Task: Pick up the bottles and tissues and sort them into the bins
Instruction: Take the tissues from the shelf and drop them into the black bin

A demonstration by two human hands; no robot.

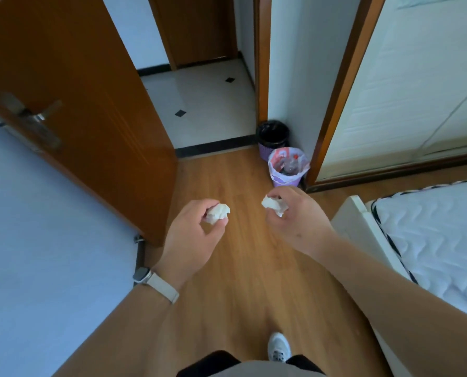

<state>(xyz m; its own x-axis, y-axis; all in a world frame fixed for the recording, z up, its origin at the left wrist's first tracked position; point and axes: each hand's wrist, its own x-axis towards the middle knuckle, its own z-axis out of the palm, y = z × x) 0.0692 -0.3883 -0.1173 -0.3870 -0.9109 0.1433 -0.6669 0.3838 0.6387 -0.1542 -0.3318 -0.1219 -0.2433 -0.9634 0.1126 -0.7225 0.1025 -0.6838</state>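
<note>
My left hand pinches a crumpled white tissue between thumb and fingers, held over the wooden floor. My right hand grips a second crumpled white tissue at about the same height. Ahead, in the corner by the door frame, stand two purple bins. The nearer bin has a white liner and holds clear plastic bottles. The farther bin has a black liner, and its contents are not visible. Both hands are short of the bins, the right hand closest to the nearer one.
An open brown door stands on the left, with a tiled hallway beyond it. A bed with a white mattress fills the right side. A white wardrobe rises behind the bins. My shoe is on the floor below.
</note>
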